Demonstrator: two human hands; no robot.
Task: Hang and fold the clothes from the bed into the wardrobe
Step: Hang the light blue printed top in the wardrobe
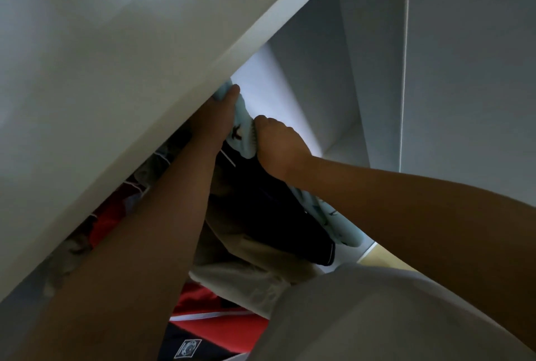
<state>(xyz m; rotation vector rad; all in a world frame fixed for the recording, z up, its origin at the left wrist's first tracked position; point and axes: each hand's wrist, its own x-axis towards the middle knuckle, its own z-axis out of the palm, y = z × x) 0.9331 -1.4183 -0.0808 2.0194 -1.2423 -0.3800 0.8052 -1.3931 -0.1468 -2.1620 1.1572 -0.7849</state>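
Note:
Both my arms reach up into the white wardrobe (304,84). A light blue garment with small dark prints (242,128) hangs at the right end of a row of clothes. My left hand (224,105) grips its upper part; most of that hand is hidden behind the white panel edge (174,93). My right hand (278,145) has its fingers curled round the same garment's edge lower down. A dark navy garment (261,206) hangs right beside it, under my hands.
More hanging clothes fill the space below and left: a beige piece (255,259), red ones (110,215), and a dark piece with a white badge (188,347). The wardrobe's white side wall (464,70) stands on the right. A strip of yellowish floor (385,259) shows below.

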